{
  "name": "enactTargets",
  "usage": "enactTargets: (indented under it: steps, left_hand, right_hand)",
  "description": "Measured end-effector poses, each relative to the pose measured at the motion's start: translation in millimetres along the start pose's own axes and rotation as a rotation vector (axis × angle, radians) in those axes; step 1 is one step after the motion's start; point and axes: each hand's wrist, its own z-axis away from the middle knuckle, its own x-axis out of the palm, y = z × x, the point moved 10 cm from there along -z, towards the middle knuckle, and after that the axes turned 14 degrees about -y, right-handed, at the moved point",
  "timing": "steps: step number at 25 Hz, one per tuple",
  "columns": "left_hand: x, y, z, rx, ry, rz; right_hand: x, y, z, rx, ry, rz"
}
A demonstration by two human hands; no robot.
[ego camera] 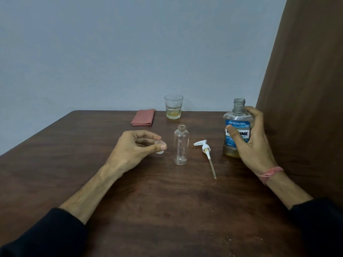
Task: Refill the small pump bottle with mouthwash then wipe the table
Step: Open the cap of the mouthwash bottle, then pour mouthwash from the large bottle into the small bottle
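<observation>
A small clear bottle [181, 144] stands upright and uncapped in the middle of the brown table [148, 201]. Its white pump head with dip tube [206, 149] lies on the table just to its right. To the left of the bottle, my left hand [135, 149] pinches a small clear cap [160, 147] between thumb and fingers. My right hand [250, 140] grips the mouthwash bottle [236, 125], which stands open at the right with a little yellowish liquid at its bottom.
A glass [173, 106] with a bit of yellow liquid stands at the back edge of the table. A folded pink cloth [143, 117] lies to its left. A brown curtain [306, 80] hangs at the right, close behind the mouthwash bottle.
</observation>
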Motion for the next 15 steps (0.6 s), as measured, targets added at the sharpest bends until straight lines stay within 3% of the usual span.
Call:
enactTargets:
  steps: [8, 11, 15]
  left_hand:
    - [-6, -7, 2, -0.085, -0.050, -0.239]
    - [-2, 13, 9, 0.046, -0.021, -0.304]
    - [17, 48, 24, 0.239, 0.039, -0.203]
  right_hand:
    - [0, -15, 4, -0.069, 0.010, 0.189]
    - [8, -25, 6, -0.123, -0.003, 0.306]
    - [21, -34, 9, -0.183, -0.049, 0.333]
